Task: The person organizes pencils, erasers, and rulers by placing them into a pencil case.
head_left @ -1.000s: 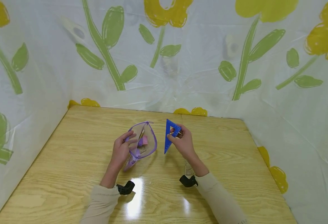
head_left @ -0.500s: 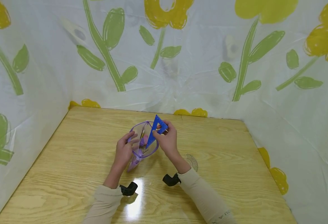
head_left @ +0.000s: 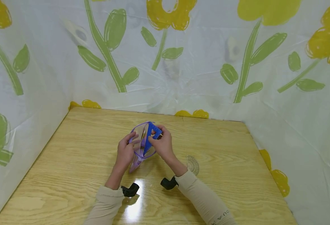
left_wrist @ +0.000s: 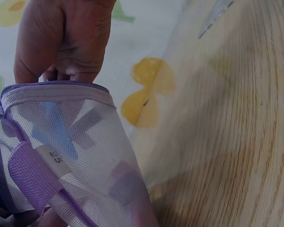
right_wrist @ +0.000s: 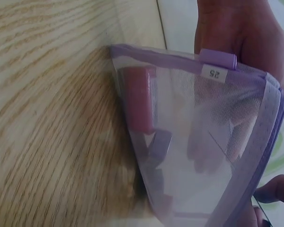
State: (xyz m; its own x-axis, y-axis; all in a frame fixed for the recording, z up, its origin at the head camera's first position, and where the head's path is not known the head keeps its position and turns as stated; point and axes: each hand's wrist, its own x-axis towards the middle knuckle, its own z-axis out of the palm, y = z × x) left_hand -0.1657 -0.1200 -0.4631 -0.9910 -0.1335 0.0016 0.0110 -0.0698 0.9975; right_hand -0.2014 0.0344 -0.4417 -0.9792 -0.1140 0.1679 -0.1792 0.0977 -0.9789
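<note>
My left hand (head_left: pixel 125 153) holds a see-through mesh zip pouch (right_wrist: pixel 184 189) with purple trim, its mouth spread open toward the right. My right hand (head_left: pixel 164 145) pinches a blue set square (head_left: pixel 147 144) between thumb and fingers, at the pouch's mouth. Through the mesh, the left wrist view shows the blue set square (left_wrist: pixel 61 135) inside the rim, below the right hand (left_wrist: pixel 64 40). Inside the pouch, the right wrist view shows a pink block (right_wrist: pixel 138 100) and a small purple piece (right_wrist: pixel 160 145) along the bottom.
A clear half-round protractor (head_left: pixel 193 164) lies on the wooden table (head_left: pixel 224 175), right of the right wrist. White sheets with yellow flowers (head_left: pixel 170 87) wall off the back and both sides. Black wrist cameras (head_left: pixel 130 190) stick out inward from the sleeves.
My right hand has moved left, bringing the blue set square from beside the pouch into its mouth. The protractor, earlier mostly covered by the right forearm, now shows. The left hand has barely shifted.
</note>
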